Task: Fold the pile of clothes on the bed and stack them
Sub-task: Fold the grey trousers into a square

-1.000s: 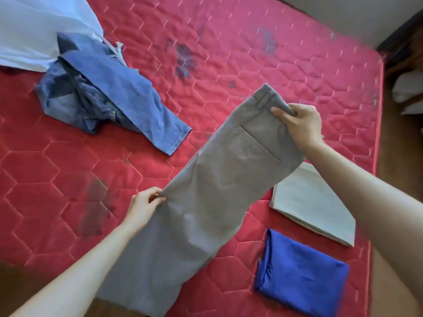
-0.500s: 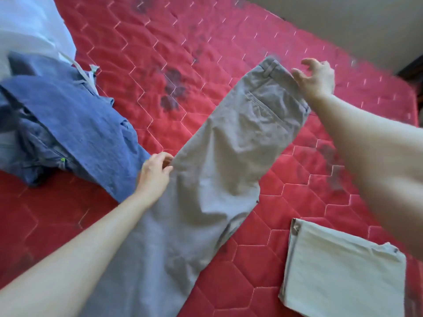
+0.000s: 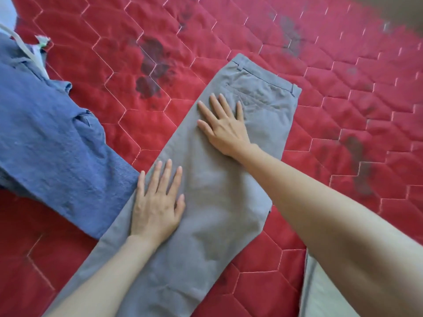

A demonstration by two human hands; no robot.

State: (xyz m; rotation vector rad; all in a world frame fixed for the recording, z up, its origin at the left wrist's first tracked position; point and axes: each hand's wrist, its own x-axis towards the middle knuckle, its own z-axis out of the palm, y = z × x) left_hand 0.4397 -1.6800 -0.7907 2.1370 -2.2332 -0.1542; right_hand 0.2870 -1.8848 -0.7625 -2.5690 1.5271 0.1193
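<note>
Grey trousers point(image 3: 219, 193) lie flat and folded lengthwise on the red quilted mattress point(image 3: 229, 30), waistband at the far end, legs running to the lower left. My left hand point(image 3: 158, 202) presses flat on the thigh part, fingers straight. Higher up, just below the back pocket, my right hand point(image 3: 224, 124) lies flat with spread fingers. A heap of blue denim clothes point(image 3: 52, 143) sits at the left, its leg touching the trousers' left edge.
A folded pale garment point(image 3: 320, 289) shows at the bottom right, partly hidden by my right arm. White fabric point(image 3: 5, 10) peeks in at the top left corner. Dark stains mark the mattress in several places.
Both hands have let go of the trousers' waistband and side edge. The trousers now lie flat on the mattress, and both palms press down on them.
</note>
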